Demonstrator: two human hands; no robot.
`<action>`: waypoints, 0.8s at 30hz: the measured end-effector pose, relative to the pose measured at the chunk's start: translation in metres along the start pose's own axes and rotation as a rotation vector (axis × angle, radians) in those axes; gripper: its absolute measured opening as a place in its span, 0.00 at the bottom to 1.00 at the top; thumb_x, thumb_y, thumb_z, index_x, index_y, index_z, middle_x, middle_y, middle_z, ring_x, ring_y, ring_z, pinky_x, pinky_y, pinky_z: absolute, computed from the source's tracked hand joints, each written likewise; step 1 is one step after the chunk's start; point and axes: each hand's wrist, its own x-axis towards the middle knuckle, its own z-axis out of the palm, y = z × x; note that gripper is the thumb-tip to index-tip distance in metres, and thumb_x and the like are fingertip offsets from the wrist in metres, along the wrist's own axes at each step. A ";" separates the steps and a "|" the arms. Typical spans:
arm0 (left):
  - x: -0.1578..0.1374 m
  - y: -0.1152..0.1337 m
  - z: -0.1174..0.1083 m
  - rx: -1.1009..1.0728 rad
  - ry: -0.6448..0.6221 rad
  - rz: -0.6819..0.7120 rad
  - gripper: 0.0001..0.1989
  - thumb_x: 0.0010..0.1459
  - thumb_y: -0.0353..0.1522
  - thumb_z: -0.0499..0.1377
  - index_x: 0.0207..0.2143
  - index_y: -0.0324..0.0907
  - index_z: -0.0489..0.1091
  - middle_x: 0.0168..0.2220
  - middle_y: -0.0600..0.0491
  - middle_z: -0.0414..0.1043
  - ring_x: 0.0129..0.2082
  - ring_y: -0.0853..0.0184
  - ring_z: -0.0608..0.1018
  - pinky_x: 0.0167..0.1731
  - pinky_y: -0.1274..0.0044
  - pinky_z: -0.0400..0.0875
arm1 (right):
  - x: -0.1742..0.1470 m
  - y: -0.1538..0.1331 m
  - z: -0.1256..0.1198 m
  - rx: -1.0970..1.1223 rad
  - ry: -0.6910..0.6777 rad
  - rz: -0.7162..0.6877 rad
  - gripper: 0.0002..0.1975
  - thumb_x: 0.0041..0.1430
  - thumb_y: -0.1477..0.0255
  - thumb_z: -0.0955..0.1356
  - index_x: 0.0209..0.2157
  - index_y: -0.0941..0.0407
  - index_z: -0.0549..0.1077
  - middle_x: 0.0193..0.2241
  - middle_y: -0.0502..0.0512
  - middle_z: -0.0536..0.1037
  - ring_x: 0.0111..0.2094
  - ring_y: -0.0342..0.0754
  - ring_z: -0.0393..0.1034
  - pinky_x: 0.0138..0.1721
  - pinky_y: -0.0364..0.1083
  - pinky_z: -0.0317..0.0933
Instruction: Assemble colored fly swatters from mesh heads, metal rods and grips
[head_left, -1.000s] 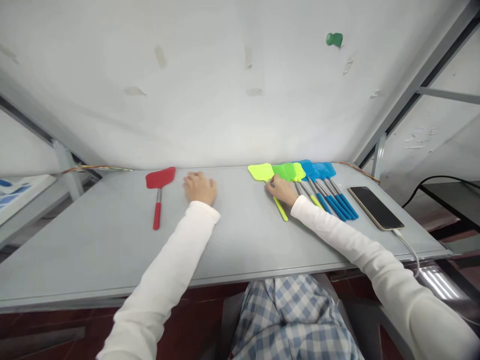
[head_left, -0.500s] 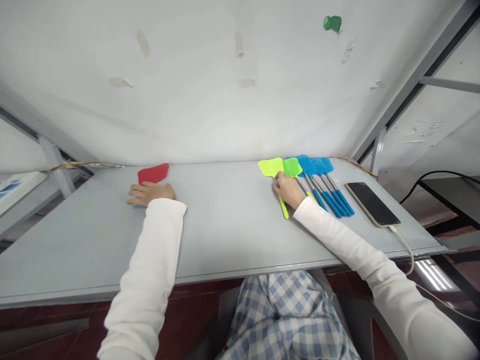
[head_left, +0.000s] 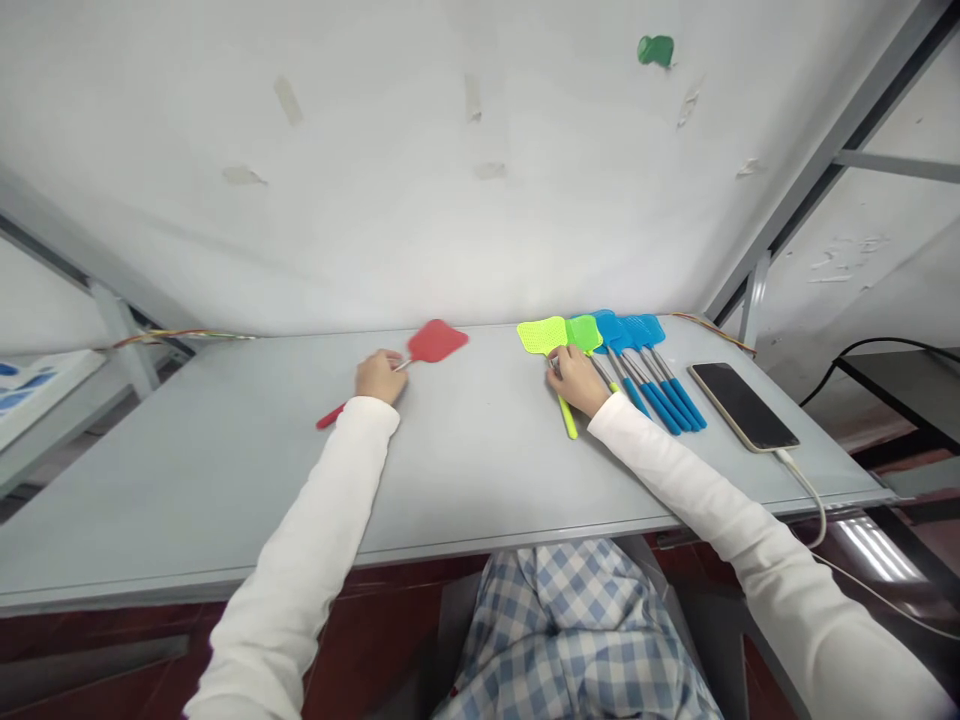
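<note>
My left hand [head_left: 381, 376] is closed around the metal shaft of a red fly swatter [head_left: 437, 341]. Its red grip sticks out to the lower left, and its head points to the upper right. My right hand [head_left: 574, 378] is closed on the shaft of a yellow-green fly swatter [head_left: 542, 335], whose grip lies toward me on the table. Partly beneath and beside that hand is a green fly swatter [head_left: 583, 333]. Just to its right, several blue fly swatters [head_left: 646, 332] lie fanned and overlapping, with blue grips toward me.
A phone [head_left: 742, 407] with a white charging cable [head_left: 810, 490] lies at the right of the grey table [head_left: 465, 480]. A white wall [head_left: 360, 230] rises behind the table's far edge. Thin wires [head_left: 184, 334] run along the back left, and metal frame posts stand at both sides.
My left hand has moved right with the red fly swatter, whose head now points right and whose shaft and grip now show. My right hand has stayed on the yellow-green one.
</note>
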 end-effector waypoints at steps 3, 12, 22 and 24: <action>-0.011 0.031 0.010 0.043 -0.026 0.128 0.16 0.55 0.28 0.52 0.45 0.39 0.72 0.43 0.43 0.70 0.47 0.56 0.71 0.51 0.65 0.64 | 0.001 0.003 0.002 0.007 0.034 -0.019 0.15 0.56 0.79 0.61 0.45 0.63 0.68 0.42 0.65 0.69 0.45 0.55 0.64 0.46 0.49 0.58; -0.043 0.076 0.017 -0.238 0.153 0.534 0.15 0.64 0.35 0.50 0.50 0.44 0.70 0.45 0.47 0.64 0.40 0.67 0.74 0.44 0.73 0.71 | -0.006 -0.018 -0.025 0.007 0.288 -0.366 0.16 0.64 0.74 0.56 0.47 0.59 0.70 0.45 0.65 0.70 0.49 0.54 0.64 0.51 0.53 0.60; -0.070 0.120 0.020 -0.205 0.309 0.814 0.15 0.66 0.37 0.47 0.42 0.41 0.71 0.37 0.47 0.74 0.37 0.65 0.74 0.40 0.72 0.68 | -0.013 -0.029 -0.031 -0.090 0.250 -0.531 0.18 0.68 0.74 0.53 0.51 0.56 0.69 0.48 0.61 0.74 0.61 0.52 0.59 0.62 0.57 0.49; -0.071 0.120 0.017 -0.143 0.306 0.790 0.16 0.66 0.39 0.48 0.41 0.42 0.73 0.34 0.48 0.76 0.33 0.65 0.74 0.36 0.72 0.65 | -0.012 -0.023 -0.036 -0.077 0.189 -0.519 0.18 0.68 0.73 0.54 0.48 0.54 0.70 0.44 0.59 0.76 0.58 0.51 0.62 0.60 0.56 0.50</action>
